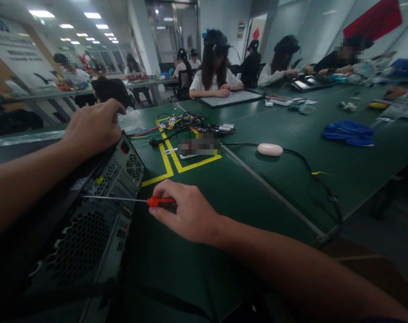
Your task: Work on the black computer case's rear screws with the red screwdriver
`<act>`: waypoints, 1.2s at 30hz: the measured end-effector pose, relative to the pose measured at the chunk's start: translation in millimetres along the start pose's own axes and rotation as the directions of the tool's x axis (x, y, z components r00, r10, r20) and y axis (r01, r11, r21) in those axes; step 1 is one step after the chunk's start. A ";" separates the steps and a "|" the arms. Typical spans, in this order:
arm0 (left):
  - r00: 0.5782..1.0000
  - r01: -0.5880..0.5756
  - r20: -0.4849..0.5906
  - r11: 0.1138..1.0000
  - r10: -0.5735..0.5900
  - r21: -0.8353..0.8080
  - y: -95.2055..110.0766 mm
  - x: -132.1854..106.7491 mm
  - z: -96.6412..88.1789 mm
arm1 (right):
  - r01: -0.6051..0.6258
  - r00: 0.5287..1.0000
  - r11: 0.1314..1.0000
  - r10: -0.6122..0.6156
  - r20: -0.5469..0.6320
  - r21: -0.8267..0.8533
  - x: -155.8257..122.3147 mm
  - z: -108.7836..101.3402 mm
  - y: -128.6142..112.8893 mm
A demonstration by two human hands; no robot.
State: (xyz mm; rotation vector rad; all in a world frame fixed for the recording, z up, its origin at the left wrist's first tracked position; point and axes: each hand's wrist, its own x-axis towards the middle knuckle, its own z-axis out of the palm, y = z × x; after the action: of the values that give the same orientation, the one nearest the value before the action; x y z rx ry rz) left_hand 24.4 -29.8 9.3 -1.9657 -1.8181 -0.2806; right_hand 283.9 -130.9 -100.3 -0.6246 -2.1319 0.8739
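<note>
At rear of PC tower (89, 229): right hand (188, 213) grips orange-handled screwdriver (153, 202), tip contact unclear; left hand (94, 123) on top edge, grip indeterminable. Tower houses power supply (133, 166).

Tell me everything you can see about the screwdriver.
The screwdriver has a long, thin, metallic-looking shaft and an orange-red handle with a darker section, plastic by its look. It is held nearly level, its handle gripped in the right hand, its tip at the rear of the computer case. Whether the tip touches a screw is unclear.
</note>
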 end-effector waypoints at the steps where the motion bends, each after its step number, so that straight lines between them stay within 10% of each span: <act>1: 1.000 0.006 -0.003 1.000 -0.006 -0.004 -0.4 0.1 0.5 | -0.001 1.000 1.000 0.001 -0.001 -0.003 -0.2 0.0 0.0; 36: 0.959 0.118 0.259 0.993 -0.116 0.006 -21.2 16.9 24.6 | 0.032 0.999 0.999 -0.031 0.020 -0.035 -1.2 -0.1 2.7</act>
State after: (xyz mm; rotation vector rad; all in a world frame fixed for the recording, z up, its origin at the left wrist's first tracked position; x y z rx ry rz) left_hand 1.8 -3.0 -1.0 -1.9807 -2.1037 -0.0701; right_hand 285.1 -130.0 -102.8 -0.6012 -2.1724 0.8304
